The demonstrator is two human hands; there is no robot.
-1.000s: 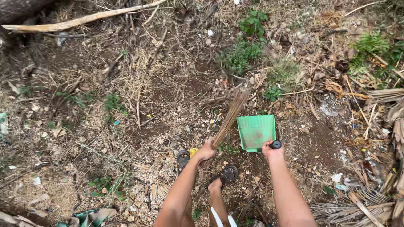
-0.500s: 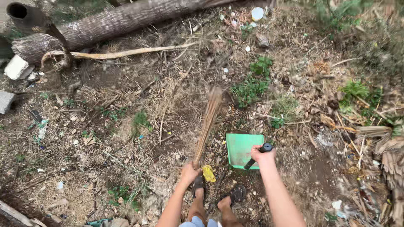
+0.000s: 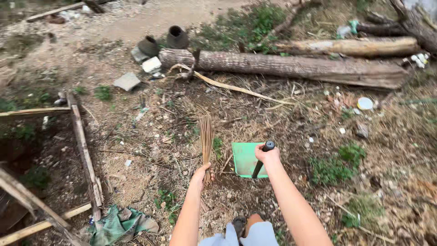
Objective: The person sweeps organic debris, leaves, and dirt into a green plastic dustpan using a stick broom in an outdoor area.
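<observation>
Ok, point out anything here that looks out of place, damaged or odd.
Litter lies among the dry debris: a crumpled green cloth on the ground beside the plank frame, and a white round lid below the log. The stick broom and green dustpan look sound.

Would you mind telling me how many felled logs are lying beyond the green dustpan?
2: one long log lies across the ground beyond the dustpan, and a second log lies just behind it, further right. More may lie beyond the frame.
</observation>
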